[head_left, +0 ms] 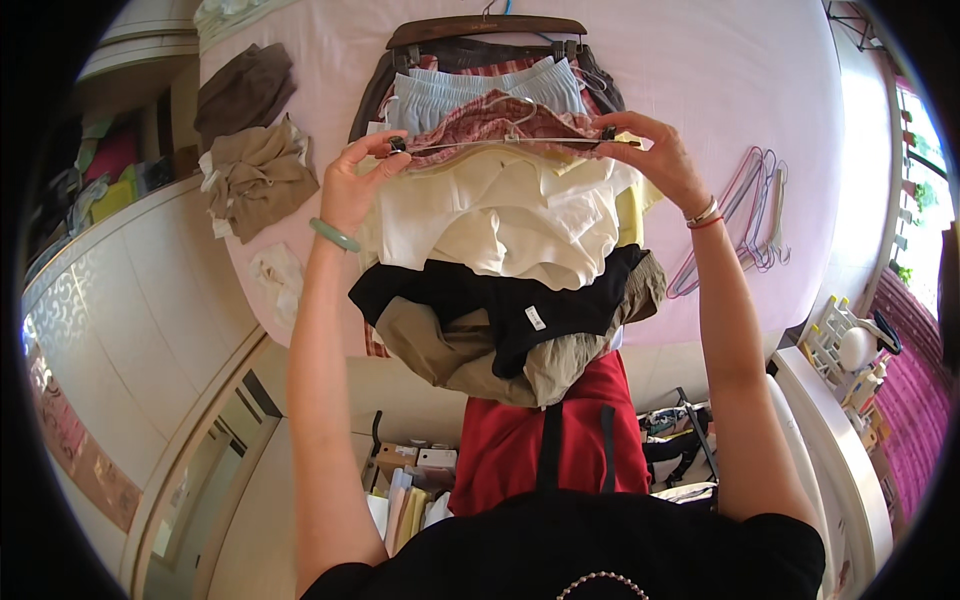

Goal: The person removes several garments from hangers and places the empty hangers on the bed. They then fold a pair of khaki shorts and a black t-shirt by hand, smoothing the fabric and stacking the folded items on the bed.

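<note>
A thin metal clip hanger (515, 138) spans the space between my hands, its hook pointing away from me. My left hand (362, 172) pinches the black clip (397, 145) at its left end. At the opposite end, my right hand (660, 155) closes around the other black clip (607, 134). The waistband of a red plaid garment (490, 112) lies along the hanger; whether the clips grip it I cannot tell. Cream-white clothing (500, 215) spreads below my hands, over a black and khaki garment (510, 310).
Beyond my hands, light blue shorts (480, 95) lie beneath a wooden hanger (487, 30) with clips. Folded brown (245, 90) and tan clothes (258, 180) rest on the pink bedsheet (720, 80) to the left. Several empty hangers (750, 210) lie right. Red fabric (550, 440) hangs before me.
</note>
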Demonstrator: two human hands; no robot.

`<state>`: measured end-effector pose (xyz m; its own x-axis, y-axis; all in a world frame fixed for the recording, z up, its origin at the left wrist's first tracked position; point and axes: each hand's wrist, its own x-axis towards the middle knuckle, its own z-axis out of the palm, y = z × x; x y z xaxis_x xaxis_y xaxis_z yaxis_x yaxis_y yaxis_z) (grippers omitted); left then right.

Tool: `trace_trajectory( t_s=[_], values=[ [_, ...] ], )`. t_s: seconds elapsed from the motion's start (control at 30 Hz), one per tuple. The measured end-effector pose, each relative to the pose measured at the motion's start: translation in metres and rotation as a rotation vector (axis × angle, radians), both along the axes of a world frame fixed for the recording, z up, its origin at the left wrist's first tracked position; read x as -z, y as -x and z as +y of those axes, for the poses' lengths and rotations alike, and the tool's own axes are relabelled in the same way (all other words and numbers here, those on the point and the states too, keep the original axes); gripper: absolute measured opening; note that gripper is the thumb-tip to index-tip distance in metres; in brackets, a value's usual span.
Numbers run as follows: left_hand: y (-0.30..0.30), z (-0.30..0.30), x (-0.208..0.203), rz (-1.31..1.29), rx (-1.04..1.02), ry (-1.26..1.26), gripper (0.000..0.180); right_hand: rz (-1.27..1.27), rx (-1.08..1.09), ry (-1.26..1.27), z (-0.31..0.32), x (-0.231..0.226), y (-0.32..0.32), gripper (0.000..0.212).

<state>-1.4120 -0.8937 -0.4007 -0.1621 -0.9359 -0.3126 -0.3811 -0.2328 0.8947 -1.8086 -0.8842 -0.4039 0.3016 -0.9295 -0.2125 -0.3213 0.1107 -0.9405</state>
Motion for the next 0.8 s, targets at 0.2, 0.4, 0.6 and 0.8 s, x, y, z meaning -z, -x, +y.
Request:
trace_trajectory(
  t_s=[0.2, 0.4, 0.6, 0.8],
  values=[
    [0.006, 0.005, -0.008, -0.148, 0.11, 0.179, 0.035, 0.119, 0.049, 0.127, 0.014, -0.005, -0.006, 0.029],
    [0.004, 0.012, -0.009, -0.384, 0.297, 0.465, 0.034, 0.221, 0.059, 0.284, 0.025, 0.0, -0.003, 0.027],
    [0.01, 0.022, -0.018, -0.408, 0.301, 0.526, 0.031, 0.243, 0.096, 0.37, 0.034, -0.002, -0.007, 0.026],
    [0.014, 0.02, -0.021, -0.441, 0.26, 0.608, 0.024, 0.269, 0.136, 0.46, 0.035, -0.003, -0.007, 0.025]
  ],
)
